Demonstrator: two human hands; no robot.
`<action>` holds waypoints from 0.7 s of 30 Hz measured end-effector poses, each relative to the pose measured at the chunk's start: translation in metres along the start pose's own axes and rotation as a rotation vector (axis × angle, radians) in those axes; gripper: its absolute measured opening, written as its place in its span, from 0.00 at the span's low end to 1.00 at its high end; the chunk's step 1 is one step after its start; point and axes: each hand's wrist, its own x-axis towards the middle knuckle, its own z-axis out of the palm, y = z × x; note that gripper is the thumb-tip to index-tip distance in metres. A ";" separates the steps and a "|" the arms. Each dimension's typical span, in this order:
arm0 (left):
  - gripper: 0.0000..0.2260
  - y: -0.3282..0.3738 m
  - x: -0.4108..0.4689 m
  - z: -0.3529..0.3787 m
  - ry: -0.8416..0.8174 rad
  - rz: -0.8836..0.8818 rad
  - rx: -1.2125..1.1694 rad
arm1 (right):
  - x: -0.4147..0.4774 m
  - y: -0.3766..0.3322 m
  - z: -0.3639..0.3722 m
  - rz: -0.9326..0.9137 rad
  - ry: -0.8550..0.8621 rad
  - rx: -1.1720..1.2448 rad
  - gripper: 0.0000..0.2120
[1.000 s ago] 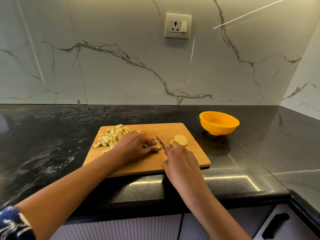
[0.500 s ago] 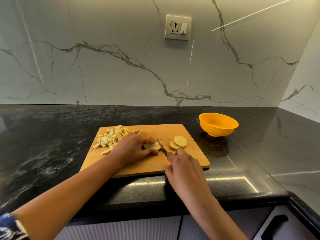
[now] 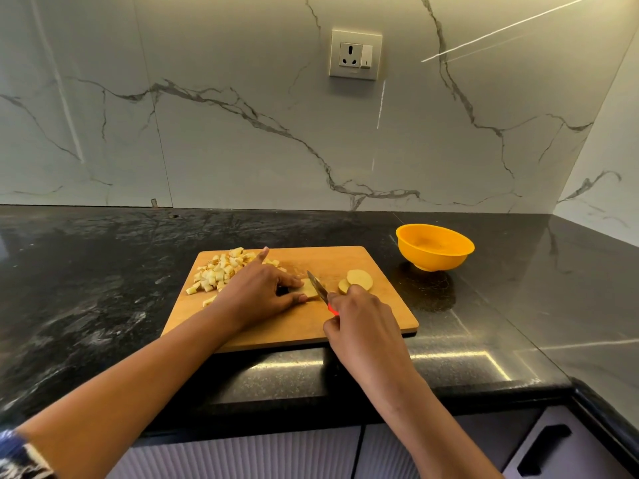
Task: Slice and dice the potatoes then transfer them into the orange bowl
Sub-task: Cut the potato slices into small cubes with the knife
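two hands: left hand (image 3: 257,293), one finger raised, pinches potato piece (image 3: 310,289); right hand (image 3: 363,326) grips knife (image 3: 316,285).

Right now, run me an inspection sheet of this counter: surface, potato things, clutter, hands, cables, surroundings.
Surface: black countertop, wooden cutting board near its front edge.
Job's things: diced potato pile on board's far left; potato slices at right; orange bowl beside board, looks empty.
Clutter: nothing seen.
Hands: left hand pinches a potato piece; right hand grips the knife, blade at that piece.
Cables: nothing seen.
Surroundings: marble wall, wall socket.
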 end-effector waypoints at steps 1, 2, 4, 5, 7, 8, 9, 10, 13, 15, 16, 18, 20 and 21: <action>0.20 0.000 0.000 0.000 0.006 0.004 0.005 | 0.000 -0.001 0.000 -0.001 -0.003 -0.007 0.19; 0.20 0.000 0.001 0.001 0.011 0.005 0.011 | -0.001 -0.001 -0.001 -0.001 -0.007 -0.014 0.18; 0.20 0.000 0.001 0.001 0.025 0.004 0.016 | 0.000 -0.002 -0.001 -0.002 -0.020 -0.037 0.16; 0.20 0.000 0.002 0.002 0.033 0.005 0.014 | 0.001 -0.003 0.000 -0.007 -0.031 -0.054 0.15; 0.19 0.000 0.002 0.001 0.050 0.019 0.014 | 0.005 -0.007 0.004 -0.017 -0.061 -0.088 0.13; 0.19 0.000 0.002 0.001 0.059 0.028 0.015 | 0.007 -0.010 0.007 -0.020 -0.074 -0.098 0.13; 0.18 0.000 0.002 0.001 0.071 0.034 0.015 | 0.009 -0.012 0.009 -0.022 -0.081 -0.101 0.12; 0.18 0.001 0.002 0.001 0.079 0.036 0.018 | 0.011 -0.014 0.010 -0.021 -0.084 -0.101 0.12; 0.19 0.000 0.002 0.002 0.077 0.027 0.036 | 0.008 -0.013 0.011 -0.014 -0.084 -0.090 0.13; 0.19 -0.001 0.002 0.002 0.060 0.019 0.031 | -0.003 -0.009 0.009 -0.019 -0.084 -0.081 0.17; 0.19 -0.001 0.002 0.002 0.053 0.015 0.024 | -0.010 -0.007 0.008 -0.030 -0.075 -0.077 0.18; 0.18 -0.001 0.002 0.002 0.050 0.017 0.018 | -0.019 -0.003 0.005 -0.044 -0.052 -0.055 0.21; 0.18 0.001 0.002 0.002 0.047 0.034 0.039 | -0.019 0.001 0.002 -0.041 -0.033 -0.027 0.21; 0.18 0.002 0.001 0.002 0.046 0.035 0.045 | -0.016 0.002 0.001 -0.036 -0.026 -0.017 0.21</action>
